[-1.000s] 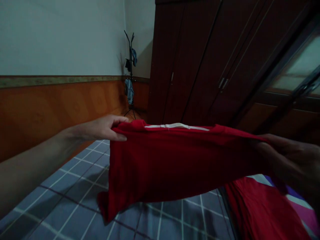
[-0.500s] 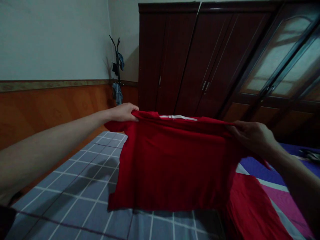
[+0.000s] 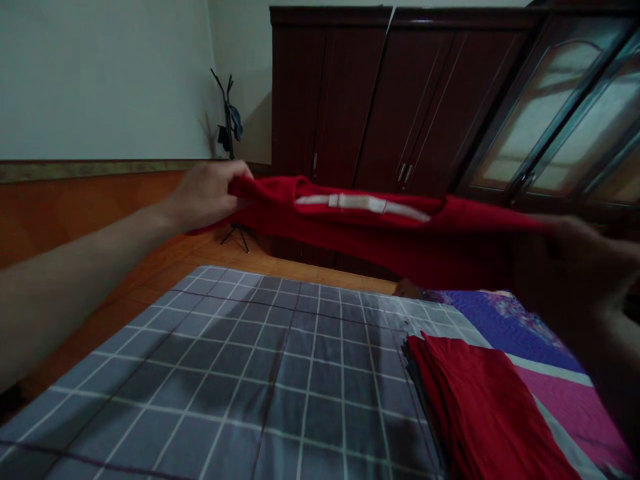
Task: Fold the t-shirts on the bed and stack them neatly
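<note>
A red T-shirt [image 3: 380, 243] is stretched in the air between my two hands, above the bed. Its neckline faces up, with a white band showing inside the collar. My left hand [image 3: 213, 190] is closed on one shoulder of the shirt. The other shoulder is pinched in my right hand [image 3: 575, 260], which is dark and smeared by motion. The lower part of the shirt is swung away from me and mostly out of sight. Below, to the right, a stack of folded red clothes [image 3: 480, 393], with dark cloth at its left edge, lies on the bed.
A grey checked sheet [image 3: 250, 360] covers the bed. To the right lies a purple, pink and white cloth [image 3: 560, 393]. Beyond the bed stand a dark wooden wardrobe [image 3: 360, 100], glass-doored cabinets [image 3: 545, 113] and a coat rack [image 3: 229, 120] against the wall.
My hands have risen and lifted the T-shirt. Its body, which hung down over the bed, has swung up and away, uncovering the checked sheet and the folded stack.
</note>
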